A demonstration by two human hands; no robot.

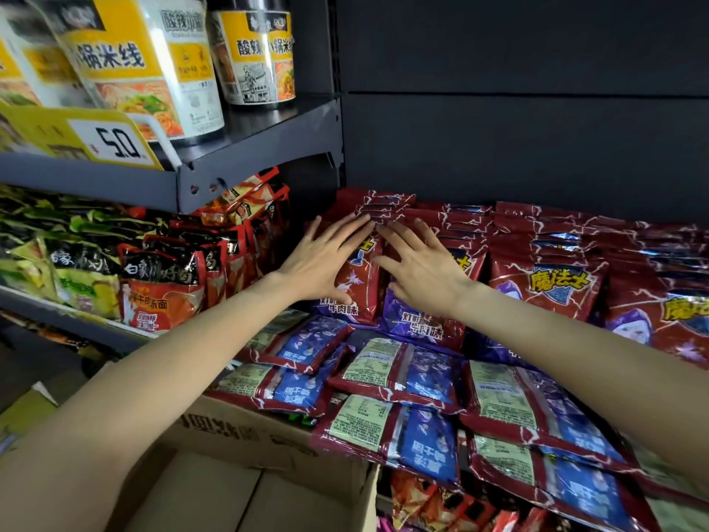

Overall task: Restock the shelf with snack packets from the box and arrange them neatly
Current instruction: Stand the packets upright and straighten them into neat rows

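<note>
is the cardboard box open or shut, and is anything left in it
Open: the cardboard box has its flaps folded out, and the part of its inside in view is bare cardboard. The rest is out of frame, so cannot tell if it is empty.

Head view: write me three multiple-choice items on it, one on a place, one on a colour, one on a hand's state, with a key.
1. Where do the noodle cups stand?
A. on the shelf above the packets
B. inside the cardboard box
C. on the floor

2. Main colour of the upright snack packets on the shelf?
A. green
B. dark red
C. white

3. How is the left hand?
A. a closed fist
B. pinching a price tag
C. fingers spread flat on a packet

Key: 1 A, the cups sit on the upper shelf; 2 B, their fronts are dark red; 3 C, its straight fingers lie on the packet front, as do those of the right hand.
</note>
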